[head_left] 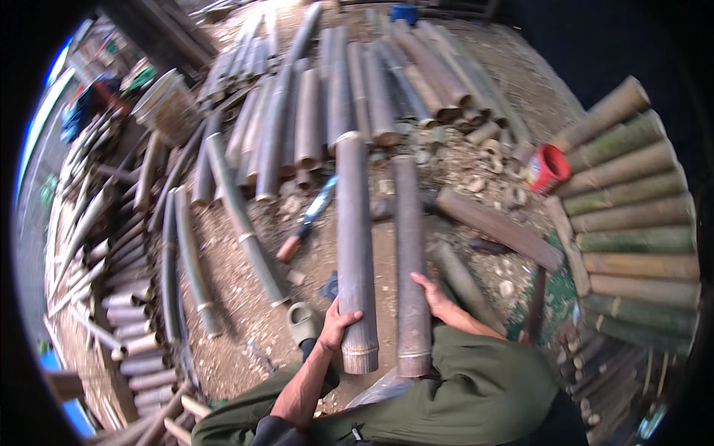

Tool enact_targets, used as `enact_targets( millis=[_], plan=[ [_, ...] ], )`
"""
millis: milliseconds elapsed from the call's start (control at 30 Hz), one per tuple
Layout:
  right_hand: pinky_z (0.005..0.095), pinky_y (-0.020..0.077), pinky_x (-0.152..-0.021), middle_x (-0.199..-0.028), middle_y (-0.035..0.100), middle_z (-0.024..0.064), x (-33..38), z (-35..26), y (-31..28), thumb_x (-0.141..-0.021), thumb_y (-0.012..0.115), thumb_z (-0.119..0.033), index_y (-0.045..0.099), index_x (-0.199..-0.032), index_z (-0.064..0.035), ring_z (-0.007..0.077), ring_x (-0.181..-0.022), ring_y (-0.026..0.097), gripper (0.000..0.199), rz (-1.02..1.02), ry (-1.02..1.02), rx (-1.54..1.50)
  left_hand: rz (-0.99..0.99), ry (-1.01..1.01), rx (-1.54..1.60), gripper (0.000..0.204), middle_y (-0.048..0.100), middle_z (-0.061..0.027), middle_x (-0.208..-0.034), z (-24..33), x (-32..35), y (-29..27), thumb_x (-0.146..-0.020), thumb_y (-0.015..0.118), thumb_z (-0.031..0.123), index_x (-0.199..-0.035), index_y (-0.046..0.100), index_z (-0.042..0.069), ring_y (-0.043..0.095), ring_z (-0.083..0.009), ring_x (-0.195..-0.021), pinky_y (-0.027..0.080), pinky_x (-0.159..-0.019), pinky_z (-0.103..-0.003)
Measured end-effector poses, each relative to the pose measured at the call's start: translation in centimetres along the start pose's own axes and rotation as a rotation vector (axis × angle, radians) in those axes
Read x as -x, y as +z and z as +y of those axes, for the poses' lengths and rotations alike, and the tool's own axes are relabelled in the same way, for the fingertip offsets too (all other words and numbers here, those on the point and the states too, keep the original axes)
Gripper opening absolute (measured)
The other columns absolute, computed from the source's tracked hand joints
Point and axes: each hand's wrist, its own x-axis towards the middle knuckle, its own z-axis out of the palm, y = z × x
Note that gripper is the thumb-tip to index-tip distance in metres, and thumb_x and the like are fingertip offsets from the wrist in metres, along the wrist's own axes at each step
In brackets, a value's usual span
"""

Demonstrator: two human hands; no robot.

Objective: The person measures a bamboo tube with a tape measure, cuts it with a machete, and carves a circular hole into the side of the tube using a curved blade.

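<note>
Dirt floor (238, 312) strewn with chips; daylight; bamboo stacks (632, 215) around.

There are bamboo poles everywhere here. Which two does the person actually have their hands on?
The two grey poles lying side by side at the person's knees: the left hand grips the left pole, the right hand the right pole. All others lie untouched.

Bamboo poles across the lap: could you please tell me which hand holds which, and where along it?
The left hand grips the left pole near its cut near end; the right hand rests on the right pole, also near that end.
</note>
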Motion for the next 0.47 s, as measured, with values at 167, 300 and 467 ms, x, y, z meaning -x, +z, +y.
enact_targets(
  millis=[167,300,467],
  plan=[
    [0.0392,0.0524,-0.085,-0.105,0.064,0.0110,2.8,2.2,3.6,-0.076,0.077,-0.034,0.055,-0.121,0.0017,0.0230,-0.093,0.063,0.061,-0.024,0.034,0.045,0.169,0.186,-0.662,0.102,0.056,-0.0150,-0.131,9.5,3.3,-9.6,-0.061,0.088,0.032,-0.143,0.039,-0.003,0.054,-0.0254,-0.120,0.042,-0.104,-0.036],
    [0.0394,0.0461,-0.096,-0.121,0.058,0.0153,2.7,3.7,4.2,-0.072,0.080,-0.033,0.044,-0.132,0.0038,0.0260,-0.109,0.057,0.079,0.039,-0.058,0.232,0.557,0.224,-0.819,0.105,0.057,-0.0205,-0.127,10.2,6.5,-15.0,-0.059,0.086,0.030,-0.146,0.034,0.002,0.059,-0.0288,-0.114,0.049,-0.097,-0.039],
    [0.0402,0.0421,-0.103,-0.134,0.052,0.0216,0.3,5.5,4.9,-0.073,0.080,-0.032,0.040,-0.139,-0.0017,0.0291,-0.122,0.052,0.084,0.074,-0.068,0.624,1.168,0.390,-1.063,0.098,0.049,-0.0228,-0.135,9.7,6.3,-23.3,-0.068,0.079,0.030,-0.150,0.029,0.013,0.056,-0.0329,-0.118,0.047,-0.101,-0.040]
  ],
)
